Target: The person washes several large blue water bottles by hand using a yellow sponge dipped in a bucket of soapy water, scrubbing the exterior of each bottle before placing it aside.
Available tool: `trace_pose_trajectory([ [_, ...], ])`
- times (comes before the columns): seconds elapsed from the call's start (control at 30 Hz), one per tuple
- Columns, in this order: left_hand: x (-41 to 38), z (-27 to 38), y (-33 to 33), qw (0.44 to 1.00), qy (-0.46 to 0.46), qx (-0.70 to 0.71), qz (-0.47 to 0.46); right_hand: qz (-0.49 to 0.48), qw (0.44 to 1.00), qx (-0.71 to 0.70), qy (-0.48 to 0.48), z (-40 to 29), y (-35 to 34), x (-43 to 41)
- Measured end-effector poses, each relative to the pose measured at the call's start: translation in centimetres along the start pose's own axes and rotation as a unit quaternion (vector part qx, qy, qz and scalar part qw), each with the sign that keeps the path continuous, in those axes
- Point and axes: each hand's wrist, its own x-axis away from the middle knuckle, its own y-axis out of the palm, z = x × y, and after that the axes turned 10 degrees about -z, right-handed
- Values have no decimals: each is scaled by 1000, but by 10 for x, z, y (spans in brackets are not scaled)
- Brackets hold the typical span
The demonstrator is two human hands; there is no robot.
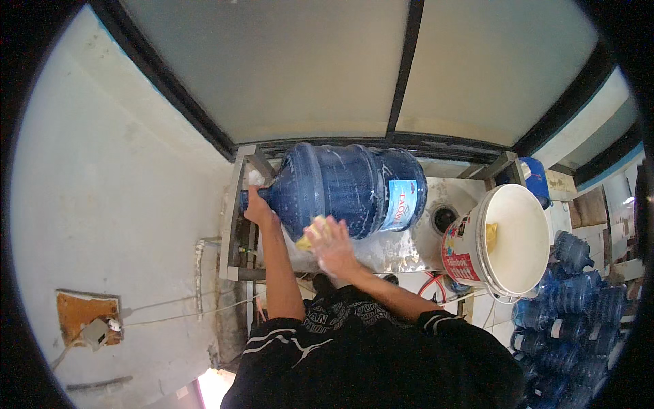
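A large blue plastic water jug (345, 186) lies on its side across a metal basin (380, 255), its neck to the left. Suds streak its ribbed wall, and a printed label (401, 204) sits near its base. My left hand (259, 208) is wrapped around the neck. A yellow sponge or cloth (312, 234) is in my right hand (334, 248), pressed near the lower side of the jug's shoulder. That hand is slightly blurred and looks soapy. The fingers partly hide the yellow piece, so its exact kind is unclear.
A white plastic bucket (516, 240) with something yellow inside stands tilted at the basin's right, beside a drain hole (444, 219). A metal frame (237, 214) borders the basin. Several blue jugs (567, 327) are stacked at lower right. A power socket (97, 332) is on the left wall.
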Motion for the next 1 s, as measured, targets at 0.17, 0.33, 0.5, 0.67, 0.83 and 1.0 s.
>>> trace_pose_trajectory([
  [0.17,-17,-5,-14,996,-6,25,-88,98,953,29,284,96,-74,-68],
  [0.33,11,5,11,993,38,-107,45,59,964,-8,258,196,-72,-62],
  [0.5,3,1,5,997,-28,-44,57,117,952,-23,280,98,-32,38],
  [0.67,-54,-21,-32,985,-59,78,-144,117,933,72,331,109,-8,64],
  [0.83,-51,-26,-39,956,-80,95,-267,69,869,-63,486,214,-98,-7],
  [1.0,-87,-45,-69,990,-30,71,-118,-4,858,-302,415,270,-58,12],
])
